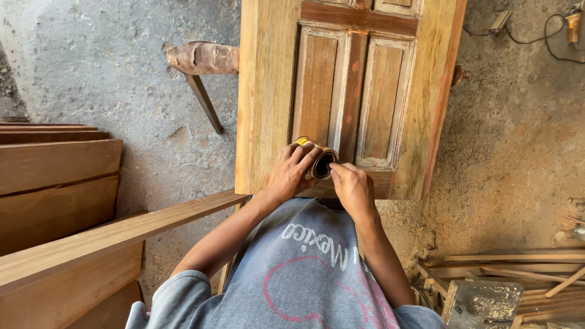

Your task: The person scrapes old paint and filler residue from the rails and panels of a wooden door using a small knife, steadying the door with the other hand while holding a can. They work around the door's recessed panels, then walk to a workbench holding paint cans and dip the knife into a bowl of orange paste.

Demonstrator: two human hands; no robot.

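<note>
A panelled wooden door (268,91) lies flat in front of me, its near end at my chest. My left hand (291,173) grips a small round tin (319,159) with a yellow label, tilted so its dark open mouth faces right. My right hand (352,187) is at the tin's mouth, fingertips touching its rim. Both hands hover over the door's near end, by the lower panels. I wear a grey shirt.
Stacked wooden boards (58,183) stand at the left, one long plank (122,231) reaching toward the door. A wooden trestle (201,61) sticks out under the door. Loose wood strips (524,268) lie at the lower right. A cable and a tool (573,24) lie on the sawdust-covered floor.
</note>
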